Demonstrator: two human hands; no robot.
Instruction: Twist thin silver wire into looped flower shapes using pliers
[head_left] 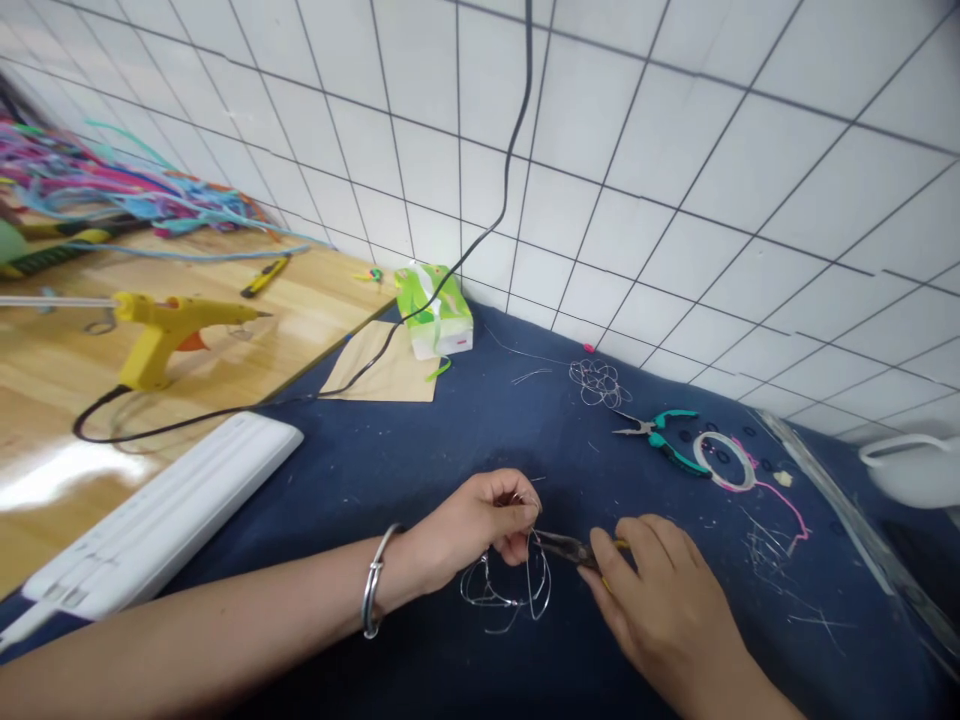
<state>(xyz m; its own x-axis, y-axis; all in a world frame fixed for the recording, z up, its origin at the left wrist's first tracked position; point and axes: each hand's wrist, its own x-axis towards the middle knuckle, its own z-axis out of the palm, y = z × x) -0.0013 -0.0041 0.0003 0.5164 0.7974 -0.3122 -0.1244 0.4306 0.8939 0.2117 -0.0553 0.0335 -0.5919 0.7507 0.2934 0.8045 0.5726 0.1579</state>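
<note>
My left hand (495, 515) pinches a bent piece of silvery wire (504, 602), whose thin loops hang below the fingers over the dark blue cloth. A pair of pliers (566, 549) with dark jaws and yellow handles is gripped in my right hand (660, 590). The plier tips point left and reach the wire beside my left fingertips; whether they clamp it cannot be made out. Most of the handles are hidden by my right fingers. Beyond my right hand lie teal-handled needle-nose pliers (660, 438) on the cloth.
A wire bundle (598, 383) lies near the tiled wall, a white wire coil (724, 462) at right among clippings (769, 550). Left are a white power strip (169, 515) and yellow glue gun (161, 325), its black cord crossing over. A tissue pack (439, 315) stands at the back.
</note>
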